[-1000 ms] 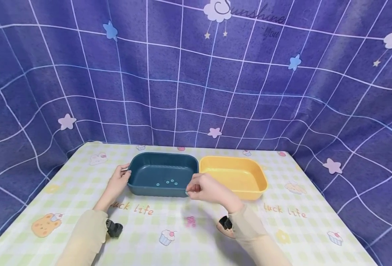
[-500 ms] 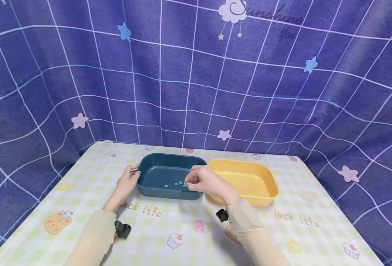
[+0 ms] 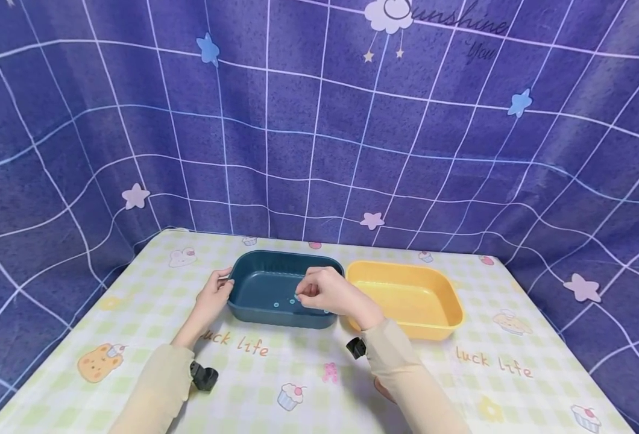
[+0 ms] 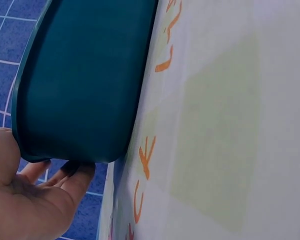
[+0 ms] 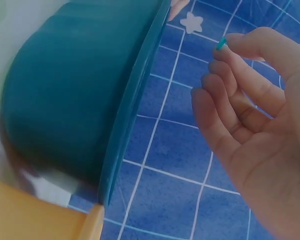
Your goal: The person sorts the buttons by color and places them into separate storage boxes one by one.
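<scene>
A dark teal plastic bin (image 3: 265, 283) stands on the table, with several small light-teal rings (image 3: 276, 305) on its floor. My left hand (image 3: 214, 293) holds the bin's left end; in the left wrist view the thumb is at the rim and the fingers (image 4: 80, 182) lie against the end wall. Over the bin's right half is my right hand (image 3: 327, 291). Its thumb and index finger pinch a tiny turquoise ring-like piece (image 5: 221, 43), seen nearly edge-on. The other fingers of that hand are loosely bent. Part of the bin's floor is hidden behind the right hand.
Close to the right of the teal bin stands a yellow bin (image 3: 406, 295), in which nothing is visible. A checked cloth with printed pictures covers the table (image 3: 254, 380). A blue curtain (image 3: 276, 150) with white lines hangs behind.
My right hand has moved from the teal bin's front right corner inward and left, over the bin. The left hand stays on the bin's end. The head view has shifted slightly.
</scene>
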The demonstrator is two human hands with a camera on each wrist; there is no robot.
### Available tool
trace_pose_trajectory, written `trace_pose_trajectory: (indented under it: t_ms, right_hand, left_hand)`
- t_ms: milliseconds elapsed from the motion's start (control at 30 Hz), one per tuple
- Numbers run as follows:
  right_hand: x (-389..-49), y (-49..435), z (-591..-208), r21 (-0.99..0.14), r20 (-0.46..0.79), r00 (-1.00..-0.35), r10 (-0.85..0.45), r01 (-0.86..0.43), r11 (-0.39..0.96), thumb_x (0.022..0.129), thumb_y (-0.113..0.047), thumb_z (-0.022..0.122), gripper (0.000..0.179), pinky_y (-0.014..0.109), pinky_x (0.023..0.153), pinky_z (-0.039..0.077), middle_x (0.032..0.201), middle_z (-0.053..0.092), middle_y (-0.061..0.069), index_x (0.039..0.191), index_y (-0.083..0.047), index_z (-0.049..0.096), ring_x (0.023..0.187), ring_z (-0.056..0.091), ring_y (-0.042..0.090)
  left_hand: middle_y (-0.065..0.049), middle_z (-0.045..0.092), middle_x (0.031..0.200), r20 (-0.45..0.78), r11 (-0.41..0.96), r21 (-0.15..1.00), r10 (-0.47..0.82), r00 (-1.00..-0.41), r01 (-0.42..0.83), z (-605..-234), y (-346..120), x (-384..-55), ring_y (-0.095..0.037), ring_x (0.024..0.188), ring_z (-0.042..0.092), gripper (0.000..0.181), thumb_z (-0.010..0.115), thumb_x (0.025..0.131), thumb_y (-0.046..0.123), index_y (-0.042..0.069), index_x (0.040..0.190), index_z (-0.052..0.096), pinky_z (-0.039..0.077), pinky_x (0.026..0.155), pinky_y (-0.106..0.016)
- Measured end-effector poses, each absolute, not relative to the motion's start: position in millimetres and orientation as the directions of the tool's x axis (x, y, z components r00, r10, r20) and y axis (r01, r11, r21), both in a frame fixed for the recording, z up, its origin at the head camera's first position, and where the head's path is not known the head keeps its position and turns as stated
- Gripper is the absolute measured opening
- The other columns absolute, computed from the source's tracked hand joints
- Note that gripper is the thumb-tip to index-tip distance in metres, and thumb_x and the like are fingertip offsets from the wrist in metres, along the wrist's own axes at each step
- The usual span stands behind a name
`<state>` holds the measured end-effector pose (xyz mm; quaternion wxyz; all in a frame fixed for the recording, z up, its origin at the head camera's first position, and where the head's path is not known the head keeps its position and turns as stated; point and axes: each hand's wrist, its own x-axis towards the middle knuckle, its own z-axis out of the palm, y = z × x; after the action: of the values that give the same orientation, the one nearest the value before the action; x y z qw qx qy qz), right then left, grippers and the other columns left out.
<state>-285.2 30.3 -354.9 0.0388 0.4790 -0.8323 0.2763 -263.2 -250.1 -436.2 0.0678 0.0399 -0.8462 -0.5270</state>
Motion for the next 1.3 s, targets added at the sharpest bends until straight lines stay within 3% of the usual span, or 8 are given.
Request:
trace_pose_trajectory:
  t_ms: [1000,1300]
  right_hand:
    - [-306.3,1.2,-366.7,-0.478,0.297,-0.562,-0.772,-0.788,0.389,0.084,-0.01,0.065,0.01,0.013,0.063,0.048,0.077,0.06,-0.001,0.087,-0.005,0.074,0.066,0.055,0.002]
    - [-312.5,-3.4,-374.1,-0.483,0.245,-0.607,-0.756,-0.753,0.447,0.086,-0.012,0.065,0.012,0.014,0.064,0.048,0.079,0.06,-0.002,0.09,-0.005,0.074,0.069,0.056,0.004]
  left_hand:
    - [-0.025,0.043,0.14,0.075,0.415,0.91,-0.15,-0.986,0.006,-438.6,-248.6,-261.7,-0.035,0.129,0.042,0.044,0.036,0.102,0.02,0.007,0.143,0.03,0.036,0.106,-0.047]
    - [-0.025,0.043,0.139,0.078,0.412,0.911,-0.148,-0.986,0.01,-436.8,-249.1,-262.1,-0.035,0.128,0.043,0.045,0.036,0.102,0.021,0.006,0.143,0.03,0.037,0.105,-0.047]
